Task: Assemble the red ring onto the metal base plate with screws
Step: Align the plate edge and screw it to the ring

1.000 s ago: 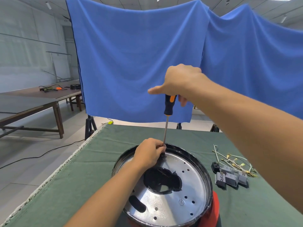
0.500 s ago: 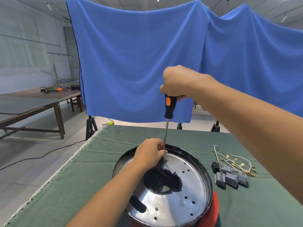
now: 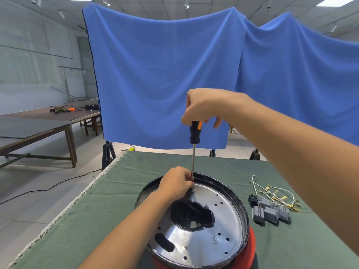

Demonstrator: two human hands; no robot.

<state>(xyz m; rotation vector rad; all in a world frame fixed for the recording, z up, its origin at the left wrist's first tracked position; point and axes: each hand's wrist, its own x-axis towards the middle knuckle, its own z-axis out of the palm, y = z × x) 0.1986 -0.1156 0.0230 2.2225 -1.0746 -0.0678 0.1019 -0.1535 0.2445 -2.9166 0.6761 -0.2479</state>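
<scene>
Two hands shared one screwdriver (image 3: 194,144). Nearest, the red ring (image 3: 250,247) showed beneath the metal base plate (image 3: 209,226) on the green table (image 3: 116,206). The left hand (image 3: 175,184), its fingers curled together, pinched the shaft's foot at the plate's far rim; any screw there was hidden. Directly above, the right hand (image 3: 204,106) wrapped the handle top, so the tool's long axis stood nearly upright. Beyond hung a blue cloth (image 3: 165,78).

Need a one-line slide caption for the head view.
Right hand drives a screwdriver into the metal base plate; left hand steadies the shaft.
</scene>
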